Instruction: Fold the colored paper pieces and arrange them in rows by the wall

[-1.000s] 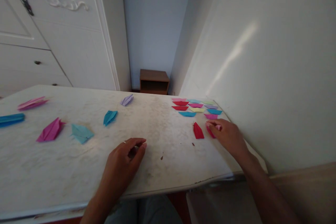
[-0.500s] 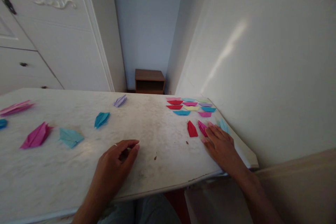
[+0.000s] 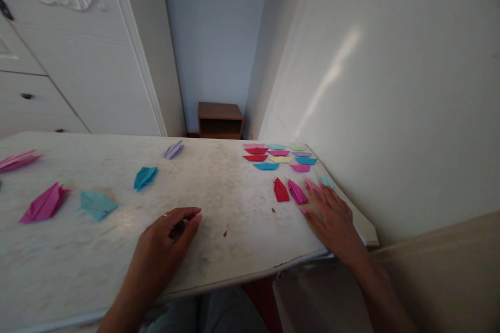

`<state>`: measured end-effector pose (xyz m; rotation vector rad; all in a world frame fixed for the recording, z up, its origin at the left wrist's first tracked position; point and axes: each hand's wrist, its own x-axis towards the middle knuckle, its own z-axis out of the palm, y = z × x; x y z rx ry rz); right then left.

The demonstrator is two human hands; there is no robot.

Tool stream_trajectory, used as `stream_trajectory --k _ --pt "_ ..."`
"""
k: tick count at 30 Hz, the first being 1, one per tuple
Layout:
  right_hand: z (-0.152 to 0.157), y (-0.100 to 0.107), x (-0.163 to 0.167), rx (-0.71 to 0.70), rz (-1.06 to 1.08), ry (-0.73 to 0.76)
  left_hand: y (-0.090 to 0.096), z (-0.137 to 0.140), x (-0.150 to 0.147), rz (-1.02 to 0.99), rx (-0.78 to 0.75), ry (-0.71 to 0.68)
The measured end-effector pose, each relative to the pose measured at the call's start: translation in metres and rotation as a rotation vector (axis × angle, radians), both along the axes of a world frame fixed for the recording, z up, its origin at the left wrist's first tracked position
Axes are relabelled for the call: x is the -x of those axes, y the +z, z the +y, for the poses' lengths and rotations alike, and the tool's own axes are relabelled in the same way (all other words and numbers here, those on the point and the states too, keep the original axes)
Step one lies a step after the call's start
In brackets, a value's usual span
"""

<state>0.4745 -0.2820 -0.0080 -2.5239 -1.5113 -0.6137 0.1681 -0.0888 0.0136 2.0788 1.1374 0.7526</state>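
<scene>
My right hand (image 3: 332, 218) lies over the right part of the table, fingers stretched out and apart, fingertips on or just beside a light pink folded paper (image 3: 312, 186). Beyond these fingers a pale blue folded paper (image 3: 327, 181) is partly covered. Left of the hand lie a magenta folded paper (image 3: 297, 192) and a red folded paper (image 3: 280, 190). My left hand (image 3: 166, 242) rests on the table with curled fingers, thumb and index tips close together. Nothing shows between them. Nearest to it are a blue folded paper (image 3: 145, 178) and a light teal one.
Several flat, boat-shaped paper pieces (image 3: 266, 166) lie in rows at the table's far right corner. Loosely folded papers, including a magenta one (image 3: 45, 203) and a lilac one (image 3: 173, 150), are scattered leftward. A wall (image 3: 410, 114) borders the right side; a white cabinet (image 3: 94, 62) stands behind.
My right hand has shifted slightly right off the magenta folded paper, showing more of it and the light pink one. My left hand keeps its pose. The view has turned slightly right.
</scene>
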Motion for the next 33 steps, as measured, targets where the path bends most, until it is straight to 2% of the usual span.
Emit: stream_trajectory --k 5,10,21,33 --pt "-0.014 -0.012 -0.020 -0.019 0.025 -0.114 -0.001 0.001 0.000 0.000 0.011 -0.005" --pt "-0.019 -0.017 -0.029 -0.003 0.026 -0.144 0.000 0.001 0.000 0.005 0.016 0.006" --pt "-0.015 -0.017 -0.046 -0.043 0.089 -0.044 -0.001 0.001 0.001 0.019 -0.012 -0.004" --pt "-0.017 -0.017 -0.036 -0.044 0.028 -0.042 -0.001 0.000 0.000 0.009 -0.031 -0.009"
